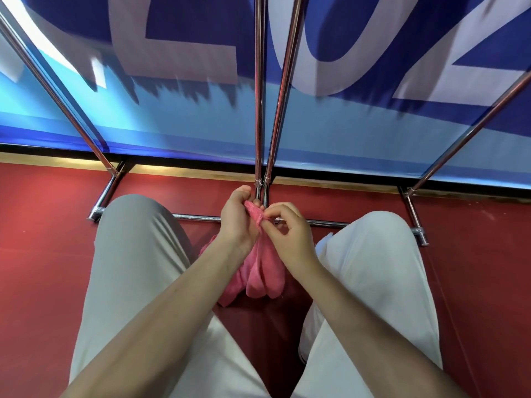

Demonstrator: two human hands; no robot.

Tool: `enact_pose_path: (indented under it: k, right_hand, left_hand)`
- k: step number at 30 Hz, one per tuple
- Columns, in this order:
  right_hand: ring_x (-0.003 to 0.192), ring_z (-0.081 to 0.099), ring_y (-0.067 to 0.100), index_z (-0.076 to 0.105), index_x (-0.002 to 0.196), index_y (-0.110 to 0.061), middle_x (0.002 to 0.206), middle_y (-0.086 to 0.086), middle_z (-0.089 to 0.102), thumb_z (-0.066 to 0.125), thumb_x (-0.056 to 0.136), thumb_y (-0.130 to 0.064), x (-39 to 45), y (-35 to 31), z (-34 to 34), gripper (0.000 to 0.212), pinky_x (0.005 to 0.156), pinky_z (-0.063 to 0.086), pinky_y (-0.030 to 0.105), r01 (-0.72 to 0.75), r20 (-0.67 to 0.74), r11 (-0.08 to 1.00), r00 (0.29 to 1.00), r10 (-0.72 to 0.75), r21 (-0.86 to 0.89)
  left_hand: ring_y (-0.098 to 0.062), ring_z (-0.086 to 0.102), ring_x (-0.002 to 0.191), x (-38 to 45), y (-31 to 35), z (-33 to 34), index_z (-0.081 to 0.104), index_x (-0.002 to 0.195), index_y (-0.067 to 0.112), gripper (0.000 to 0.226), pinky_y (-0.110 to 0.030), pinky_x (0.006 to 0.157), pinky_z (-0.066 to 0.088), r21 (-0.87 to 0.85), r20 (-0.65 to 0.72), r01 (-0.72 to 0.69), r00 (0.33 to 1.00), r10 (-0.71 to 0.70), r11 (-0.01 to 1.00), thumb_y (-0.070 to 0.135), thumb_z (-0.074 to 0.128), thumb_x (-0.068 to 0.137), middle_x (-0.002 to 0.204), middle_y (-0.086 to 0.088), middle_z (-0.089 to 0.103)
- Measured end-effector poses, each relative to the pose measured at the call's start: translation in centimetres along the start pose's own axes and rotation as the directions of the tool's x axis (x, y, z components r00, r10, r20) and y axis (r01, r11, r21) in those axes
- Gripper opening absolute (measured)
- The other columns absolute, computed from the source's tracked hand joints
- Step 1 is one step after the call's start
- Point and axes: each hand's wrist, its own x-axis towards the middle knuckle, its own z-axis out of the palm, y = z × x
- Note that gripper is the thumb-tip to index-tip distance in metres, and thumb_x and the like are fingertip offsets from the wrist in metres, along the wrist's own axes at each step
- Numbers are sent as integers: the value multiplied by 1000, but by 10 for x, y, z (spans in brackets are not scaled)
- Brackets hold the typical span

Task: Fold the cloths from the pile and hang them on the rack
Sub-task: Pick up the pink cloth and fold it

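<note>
Pink cloth, red floor, blue banner

The cloth (263, 271) is bright pink all over, with no pattern on it. The floor (43, 254) is dark red. The trousers (135, 254) are a pale grey-white. The rack (258, 110) has shiny silver poles. Behind it, the banner (201, 130) is light blue low down and dark blue higher up, with very big white letters. A thin yellow strip (172, 169) runs along the bottom of the wall.

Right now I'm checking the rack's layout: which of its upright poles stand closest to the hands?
The two middle poles, rising side by side just behind the pink cloth both hands pinch; the outer poles lean away left and right.
</note>
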Motion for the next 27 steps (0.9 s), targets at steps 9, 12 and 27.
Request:
enact_pose_path:
  k: [9, 12, 27]
  right_hand:
    - [75, 56, -1, 66, 85, -23, 89, -7, 56, 67, 84, 0, -2, -2, 6, 23, 73, 45, 12, -151, 16, 981, 989, 150, 121]
    - [74, 57, 5, 67, 80, -21, 86, -6, 58, 69, 82, -3, -4, -1, 8, 18, 69, 45, 16, -98, -10, 992, 995, 99, 84]
    - [70, 54, 5, 61, 76, -13, 72, -4, 60, 63, 90, -8, -10, -6, -20, 15, 67, 45, 19, -197, -22, 954, 978, 208, 227]
  left_hand:
    - [-10, 41, 46, 2, 0, -4, 50, 86, 14, 18, -21, 48, 43, 116, 20, 6, 1000, -8, 993, 9, 37, 98, 50, 3, 42]
    - [-11, 39, 54, 6, 0, -7, 50, 81, 14, 18, -24, 59, 39, 128, 0, 21, 1000, -21, 992, 11, 42, 96, 57, 1, 41]
    - [-21, 51, 65, -15, 5, -29, 71, 91, 13, 14, -26, 58, 38, 670, 272, -171, 962, -24, 723, 19, 58, 92, 76, -11, 59]
